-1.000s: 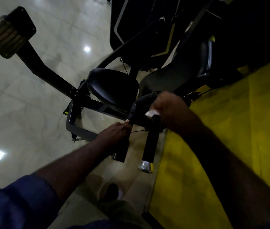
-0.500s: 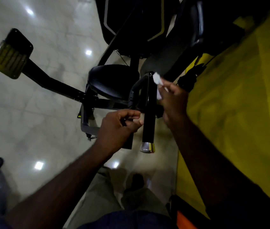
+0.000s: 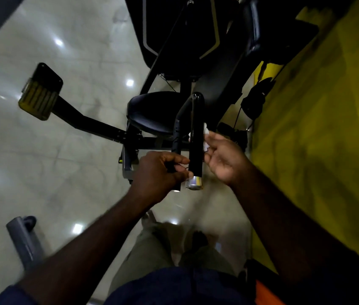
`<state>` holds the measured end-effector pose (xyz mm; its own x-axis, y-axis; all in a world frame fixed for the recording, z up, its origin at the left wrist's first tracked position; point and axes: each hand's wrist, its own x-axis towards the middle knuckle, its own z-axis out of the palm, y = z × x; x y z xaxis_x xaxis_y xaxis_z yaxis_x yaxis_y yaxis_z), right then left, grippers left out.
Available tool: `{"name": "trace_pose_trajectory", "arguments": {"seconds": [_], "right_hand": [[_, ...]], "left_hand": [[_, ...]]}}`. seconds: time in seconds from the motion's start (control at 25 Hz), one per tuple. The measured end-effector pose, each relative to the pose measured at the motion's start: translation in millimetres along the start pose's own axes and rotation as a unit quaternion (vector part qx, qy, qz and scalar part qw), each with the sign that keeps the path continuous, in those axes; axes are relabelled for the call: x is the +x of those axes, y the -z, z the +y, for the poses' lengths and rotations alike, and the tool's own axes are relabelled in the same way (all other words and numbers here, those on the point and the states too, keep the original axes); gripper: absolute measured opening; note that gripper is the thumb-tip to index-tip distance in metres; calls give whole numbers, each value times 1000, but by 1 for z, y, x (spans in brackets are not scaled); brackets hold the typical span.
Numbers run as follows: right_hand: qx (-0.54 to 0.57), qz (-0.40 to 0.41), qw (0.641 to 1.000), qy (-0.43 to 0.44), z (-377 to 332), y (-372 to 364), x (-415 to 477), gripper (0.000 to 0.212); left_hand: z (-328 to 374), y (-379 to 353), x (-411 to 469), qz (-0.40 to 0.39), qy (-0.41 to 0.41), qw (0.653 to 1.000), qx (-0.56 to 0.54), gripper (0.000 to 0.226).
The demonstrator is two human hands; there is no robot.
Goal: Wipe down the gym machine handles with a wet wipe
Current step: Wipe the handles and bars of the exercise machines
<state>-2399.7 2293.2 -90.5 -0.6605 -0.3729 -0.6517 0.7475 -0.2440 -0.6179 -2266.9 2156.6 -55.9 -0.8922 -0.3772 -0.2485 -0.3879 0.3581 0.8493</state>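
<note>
We are looking down at a black gym machine with two handles hanging side by side. Our left hand (image 3: 158,170) is curling its fingers (image 3: 180,160) around the thinner left handle (image 3: 177,137), grasping it near its lower end. Our right hand (image 3: 222,159) is sitting just beside the thicker right handle (image 3: 196,137), palm turned up and fingers loosely bent, pinching a small crumpled white wet wipe (image 3: 206,137) at the fingertips. The wipe is pressing against the right side of that handle about halfway up its length, well above the silver end cap (image 3: 194,183). The padded black seat (image 3: 150,113) is lying behind the handles, over the pale tiled floor (image 3: 64,150).
</note>
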Motion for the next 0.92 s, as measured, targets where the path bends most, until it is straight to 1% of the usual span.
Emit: {"name": "trace_pose_trajectory", "arguments": {"seconds": [0.04, 0.12, 0.2, 0.24, 0.28, 0.36, 0.44, 0.52, 0.56, 0.6, 0.64, 0.68, 0.72, 0.76, 0.8, 0.88, 0.92], "right_hand": [[1, -17, 1000, -5, 3, -3, -6, 33], [-62, -25, 998, -9, 29, 10, -39, 32], [-101, -26, 993, -50, 52, 31, -72, 28], [-119, -27, 991, -50, 56, 39, -76, 25], [-146, -17, 989, -30, 49, 39, -69, 22], [-181, 16, 982, 49, 17, 21, -30, 16], [-220, 32, 965, 142, -23, -8, 26, 20], [-288, 63, 933, 205, -49, -32, 63, 28], [-367, 86, 892, 248, -56, -35, 69, 30], [-473, 111, 821, 300, -57, -35, 65, 31], [-563, 132, 734, 356, -54, -32, 54, 30], [-616, 132, 656, 415, -49, -26, 39, 27], [-646, 106, 594, 468, -45, -17, 24, 24], [-660, 62, 549, 509, -44, -9, 11, 22], [-666, 11, 524, 531, -50, -2, 9, 22], [-673, -103, 518, 518, -82, -10, 27, 21], [-684, -161, 506, 500, -103, -25, 45, 19]], "left_hand": [[-1, 0, -1, 5, 13, 1000, 3, 26], [-3, -1, -2, 17, 17, 1000, 9, 23], [-6, -1, 0, 22, 15, 1000, 3, 29], [-7, 0, 3, 18, 18, 1000, -3, 33], [-9, 0, 6, 12, 22, 1000, -10, 36], [-12, 3, 14, -14, 22, 999, -36, 40], [-10, 5, 25, -42, 8, 997, -66, 47], [-6, 4, 37, -57, -13, 997, -51, 54], [-4, 3, 45, -57, -25, 998, -33, 57], [-4, 3, 54, -53, -35, 998, -21, 58], [-5, 3, 62, -47, -43, 998, -22, 58], [-6, 3, 70, -44, -46, 997, -36, 58], [-8, 2, 77, -40, -46, 996, -58, 58], [-10, 0, 83, -37, -47, 996, -73, 58], [-10, -2, 88, -34, -52, 995, -81, 59], [-6, -5, 96, -27, -61, 994, -87, 57], [-4, -5, 101, -17, -59, 994, -89, 55]]}}
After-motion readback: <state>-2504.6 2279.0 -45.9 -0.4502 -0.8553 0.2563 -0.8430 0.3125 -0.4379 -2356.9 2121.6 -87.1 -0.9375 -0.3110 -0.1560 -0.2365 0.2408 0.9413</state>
